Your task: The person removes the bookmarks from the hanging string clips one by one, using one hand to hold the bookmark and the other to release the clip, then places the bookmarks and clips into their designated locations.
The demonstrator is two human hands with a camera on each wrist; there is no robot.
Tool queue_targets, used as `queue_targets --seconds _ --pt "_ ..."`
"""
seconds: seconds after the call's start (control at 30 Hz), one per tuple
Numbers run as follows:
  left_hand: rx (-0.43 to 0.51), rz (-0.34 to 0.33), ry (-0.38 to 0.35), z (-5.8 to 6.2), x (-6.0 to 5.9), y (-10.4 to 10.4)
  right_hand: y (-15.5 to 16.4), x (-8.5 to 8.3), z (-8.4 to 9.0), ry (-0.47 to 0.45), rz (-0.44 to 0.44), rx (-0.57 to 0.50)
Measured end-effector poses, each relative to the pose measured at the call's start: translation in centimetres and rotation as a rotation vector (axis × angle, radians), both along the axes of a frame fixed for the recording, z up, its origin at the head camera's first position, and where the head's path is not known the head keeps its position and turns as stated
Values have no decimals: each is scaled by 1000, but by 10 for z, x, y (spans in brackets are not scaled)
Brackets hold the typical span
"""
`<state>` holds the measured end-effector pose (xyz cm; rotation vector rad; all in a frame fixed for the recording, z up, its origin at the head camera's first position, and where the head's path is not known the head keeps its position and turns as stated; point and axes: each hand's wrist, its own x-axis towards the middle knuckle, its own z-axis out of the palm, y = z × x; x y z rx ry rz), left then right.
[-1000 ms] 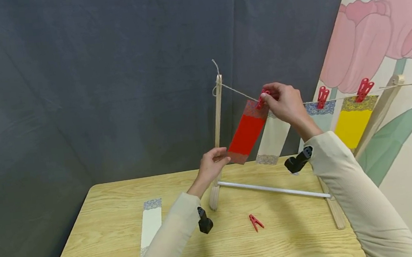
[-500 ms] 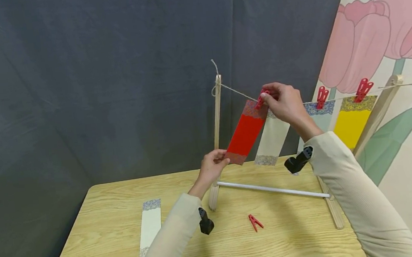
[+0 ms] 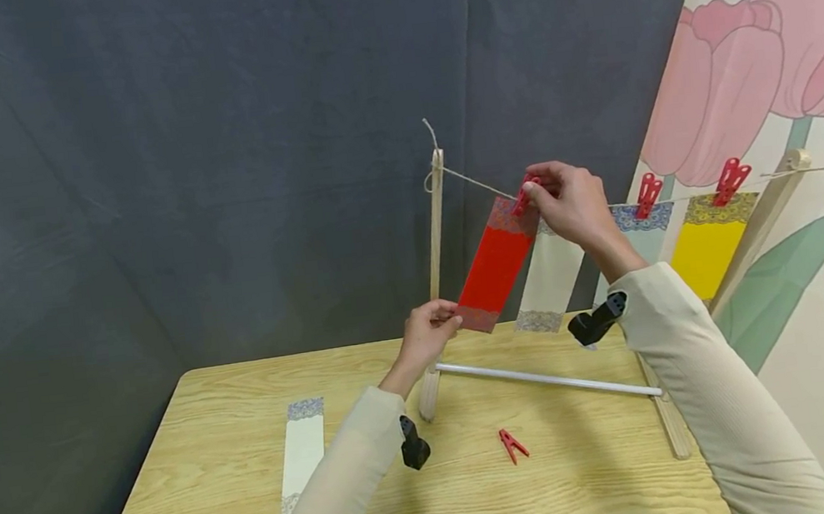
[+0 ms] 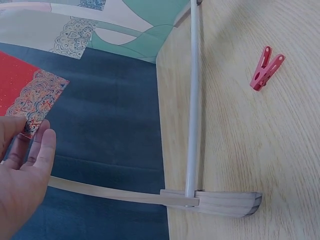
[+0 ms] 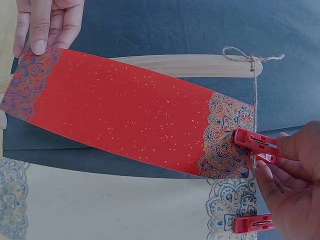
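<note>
**Red strip pegged at the string's left end**

The red paper strip (image 3: 496, 265) is glossy scarlet with tiny gold flecks and a patterned blue-and-red band at each short end. It hangs tilted from the string (image 3: 468, 180), its top at 1 o'clock from its lower end, beside the left wooden post (image 3: 435, 229). The right hand (image 3: 573, 206) pinches the red clothespin (image 3: 524, 195) on its top band. The left hand (image 3: 428, 335) pinches its lower corner. 1 spare clothespin (image 3: 510, 445) lies on the table (image 3: 594, 481).

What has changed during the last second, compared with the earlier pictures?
Almost nothing. The left hand still holds the bottom end of the red paper strip, shifted only slightly. The right hand keeps pinching the red plastic clothespin on the string.
</note>
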<state>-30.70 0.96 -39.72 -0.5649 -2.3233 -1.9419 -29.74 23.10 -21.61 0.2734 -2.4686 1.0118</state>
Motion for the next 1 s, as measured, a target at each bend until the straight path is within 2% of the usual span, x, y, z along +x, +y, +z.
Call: queue_targets --seconds 0.37,0.6,0.83,1.0 --pt "34 -3 -52 3 -1 -2 -3 -2 0 24 -5 -4" --pt "23 14 -33 6 0 -3 -4 -4 1 37 -7 -17" --pt "66 3 -26 6 -2 -6 -6 -7 0 64 -17 -19" --pt "63 9 -22 6 -2 -8 -8 -7 0 61 -20 -40"
